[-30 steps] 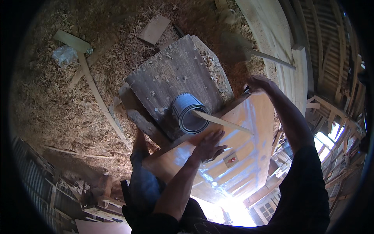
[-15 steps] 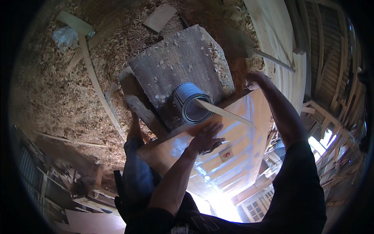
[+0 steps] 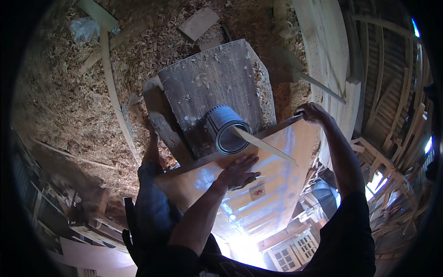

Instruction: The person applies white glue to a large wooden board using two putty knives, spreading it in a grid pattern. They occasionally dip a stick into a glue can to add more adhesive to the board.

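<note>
Though near the can [image 3: 222, 119], left grip [image 3: 239, 174] spread flat on roomy panel [image 3: 265, 210]; right grip [image 3: 314, 113] at its edge [image 3: 282, 126], hold unclear.

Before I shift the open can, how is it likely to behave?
The open can should be stiff, judging by its metallic look. It may tip if the long wooden stick jutting from it gets knocked. I can't judge its weight.

You wear a black shirt [image 3: 344, 237] with short sleeves [image 3: 356, 207]; your forearms [image 3: 198, 219] and hands [image 3: 237, 175] are bare. Its front has a faint print [image 3: 228, 267]. Your trousers [image 3: 157, 203] look blue, like denim.
</note>
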Demonstrator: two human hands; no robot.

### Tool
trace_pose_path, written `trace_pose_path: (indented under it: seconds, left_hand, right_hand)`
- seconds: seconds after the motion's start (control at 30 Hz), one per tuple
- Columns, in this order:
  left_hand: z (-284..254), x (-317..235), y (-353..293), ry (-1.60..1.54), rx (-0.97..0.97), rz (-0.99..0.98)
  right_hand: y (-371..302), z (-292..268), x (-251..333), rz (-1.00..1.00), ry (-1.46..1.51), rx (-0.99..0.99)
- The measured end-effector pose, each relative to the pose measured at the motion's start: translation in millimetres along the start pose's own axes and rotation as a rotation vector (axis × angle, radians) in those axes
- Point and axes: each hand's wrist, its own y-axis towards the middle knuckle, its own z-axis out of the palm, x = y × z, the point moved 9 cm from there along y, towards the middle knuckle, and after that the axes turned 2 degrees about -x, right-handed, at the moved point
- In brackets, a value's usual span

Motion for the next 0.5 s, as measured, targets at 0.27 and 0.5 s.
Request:
trace_pose_path:
  seconds: [0.27, 0.5]
  left_hand:
    - [9.3, -2.1, 1.6, 0.149, 0.101, 0.046]
    - [5.9, 2.7, 1.0, 0.009, 0.05, 0.034]
  right_hand:
    - [-24.6, 34.1, 20.4, -0.054, -0.034, -0.149]
    - [15.1, 25.9, -14.8, 0.043, -0.252, 0.208]
